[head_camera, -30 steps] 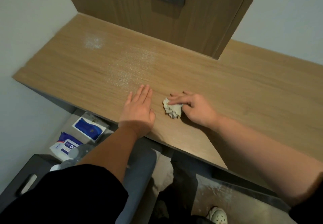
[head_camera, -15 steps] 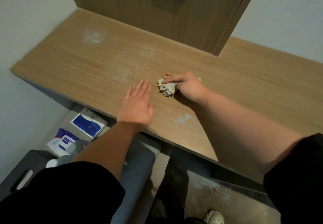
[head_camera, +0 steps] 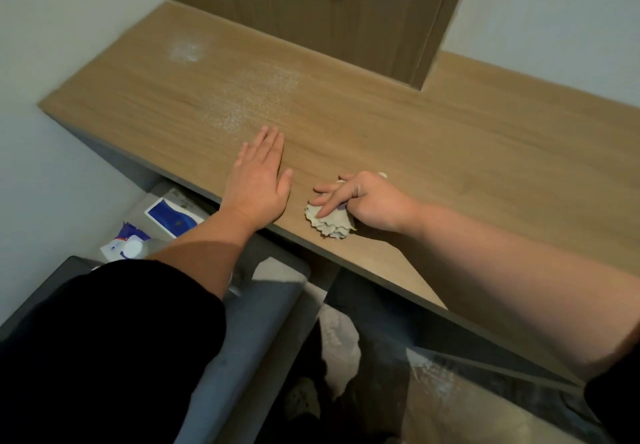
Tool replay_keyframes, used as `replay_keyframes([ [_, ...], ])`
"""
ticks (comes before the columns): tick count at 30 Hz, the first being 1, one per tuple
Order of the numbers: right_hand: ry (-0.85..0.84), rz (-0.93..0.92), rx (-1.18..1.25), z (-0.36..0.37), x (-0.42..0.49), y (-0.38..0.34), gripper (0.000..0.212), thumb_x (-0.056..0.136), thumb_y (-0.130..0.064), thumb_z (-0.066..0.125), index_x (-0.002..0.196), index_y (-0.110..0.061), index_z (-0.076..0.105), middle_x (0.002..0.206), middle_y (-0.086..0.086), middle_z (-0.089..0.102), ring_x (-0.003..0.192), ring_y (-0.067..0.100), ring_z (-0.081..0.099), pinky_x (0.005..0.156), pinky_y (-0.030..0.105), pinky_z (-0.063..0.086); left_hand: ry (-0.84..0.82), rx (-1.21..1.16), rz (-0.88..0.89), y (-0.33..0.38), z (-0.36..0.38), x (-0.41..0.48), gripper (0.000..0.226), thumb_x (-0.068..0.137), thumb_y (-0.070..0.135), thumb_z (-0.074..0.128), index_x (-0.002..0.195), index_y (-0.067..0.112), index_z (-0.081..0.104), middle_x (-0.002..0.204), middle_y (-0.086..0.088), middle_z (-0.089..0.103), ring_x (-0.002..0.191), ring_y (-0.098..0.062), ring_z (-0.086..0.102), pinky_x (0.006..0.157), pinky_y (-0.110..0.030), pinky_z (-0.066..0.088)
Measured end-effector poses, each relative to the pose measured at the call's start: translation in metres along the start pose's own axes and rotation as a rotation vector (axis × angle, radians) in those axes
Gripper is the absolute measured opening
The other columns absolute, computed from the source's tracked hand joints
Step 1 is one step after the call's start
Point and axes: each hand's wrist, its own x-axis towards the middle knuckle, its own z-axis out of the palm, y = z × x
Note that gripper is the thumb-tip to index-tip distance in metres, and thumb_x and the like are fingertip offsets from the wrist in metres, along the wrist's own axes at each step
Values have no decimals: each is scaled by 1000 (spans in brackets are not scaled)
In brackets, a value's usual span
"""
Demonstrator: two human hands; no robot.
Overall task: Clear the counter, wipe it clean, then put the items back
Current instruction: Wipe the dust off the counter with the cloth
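Two hands are on the light-brown wood-grain counter (head_camera: 450, 152). Your left hand (head_camera: 258, 183) lies flat, palm down, fingers straight and together, holding nothing, near the front edge; it has kept that place since half a second ago. Your right hand (head_camera: 370, 201) grips the crumpled off-white paper wad (head_camera: 329, 223), with the index finger stretched over its top and the other fingers curled round its back. Half a second ago that wad sat farther in from the front edge, level with your left fingertips. Now you have drawn it back, and it lies just short of the front edge, right of your left hand and apart from it. The dusting of white powder (head_camera: 252, 104) remains just past your left fingertips, with a smaller powder patch (head_camera: 187, 52) toward the back left corner.
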Motion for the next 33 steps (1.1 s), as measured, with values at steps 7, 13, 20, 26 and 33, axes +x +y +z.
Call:
replay_keyframes([
  [7, -50, 5, -15, -4, -64, 23, 43, 84, 19, 45, 94, -9, 76, 117, -4, 68, 120, -9, 47, 98, -7, 13, 1, -61, -17, 65, 16, -17, 59, 103, 31, 30, 155, 8, 14, 163, -6, 10, 150, -16, 1, 122, -34, 0],
  [13, -5, 25, -21, -6, -117, 40, 44, 87, 17, 45, 97, -13, 76, 121, -7, 66, 123, -10, 43, 113, 12, 12, -31, -65, -19, 105, 27, -30, 61, 102, 34, 33, 155, 9, 14, 163, -5, 11, 150, -16, 2, 122, -36, 3],
  [20, 68, 57, 20, 1, -167, 53, 54, 81, 25, 38, 104, -8, 74, 127, 1, 63, 129, -4, 41, 108, 3, 9, -39, -16, -48, 138, 33, -39, 61, 103, 35, 31, 155, 9, 13, 163, -5, 9, 150, -17, 1, 123, -39, 4],
  [26, 84, 40, -44, 17, -213, 59, 56, 79, 25, 38, 106, -9, 73, 130, 0, 60, 131, -6, 36, 111, 4, 8, -60, 63, -47, 152, 39, -45, 62, 103, 38, 27, 155, 9, 12, 163, -5, 8, 150, -17, 2, 122, -39, 6],
  [33, 122, 135, 40, 28, -244, 53, 57, 83, 21, 35, 98, -18, 74, 126, -7, 63, 128, -6, 42, 112, 9, 21, -76, 86, -42, 154, 38, -47, 62, 102, 37, 26, 155, 9, 10, 163, -5, 6, 150, -17, 1, 122, -40, 6],
])
